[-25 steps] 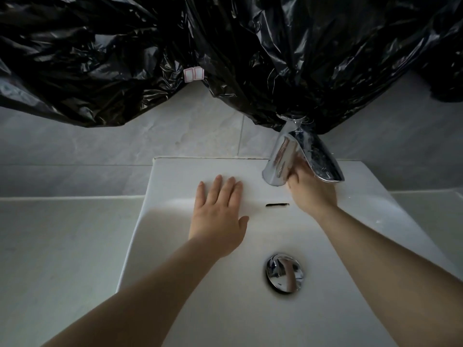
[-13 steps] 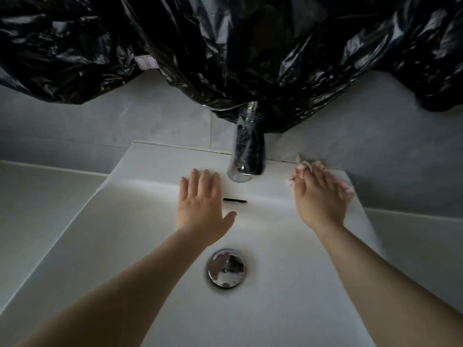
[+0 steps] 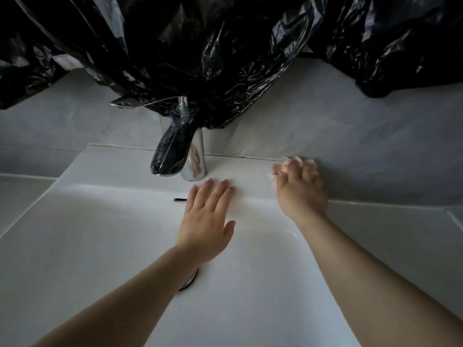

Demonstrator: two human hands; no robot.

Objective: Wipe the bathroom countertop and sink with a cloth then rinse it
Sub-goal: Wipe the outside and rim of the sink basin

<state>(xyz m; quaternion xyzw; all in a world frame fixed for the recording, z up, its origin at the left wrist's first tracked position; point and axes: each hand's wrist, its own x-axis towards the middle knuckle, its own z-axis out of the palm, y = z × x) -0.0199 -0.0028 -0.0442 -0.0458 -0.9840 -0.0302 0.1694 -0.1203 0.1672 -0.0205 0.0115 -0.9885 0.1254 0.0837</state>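
My left hand [image 3: 208,221] lies flat in the sink [image 3: 100,246], fingers straight and close together, the tips reaching the back ledge just right of the tap [image 3: 175,151]. My left wrist crosses the basin below the tap and covers most of the drain [image 3: 189,281]; only a chrome sliver shows. The overflow slot [image 3: 181,199] sits in the basin wall directly under the spout.

Further right of the tap, my right hand [image 3: 300,189] presses the cloth [image 3: 298,160] into the ledge's back corner, where sink meets wall [image 3: 350,146]. The fingers are curled over it; the hand is blurred, and pale pink folds peek out past the fingertips. The countertop [image 3: 388,234] runs on to the right of that hand.

Black plastic [image 3: 200,58] hangs from above and drapes over the tap's top, hiding the upper wall behind it.
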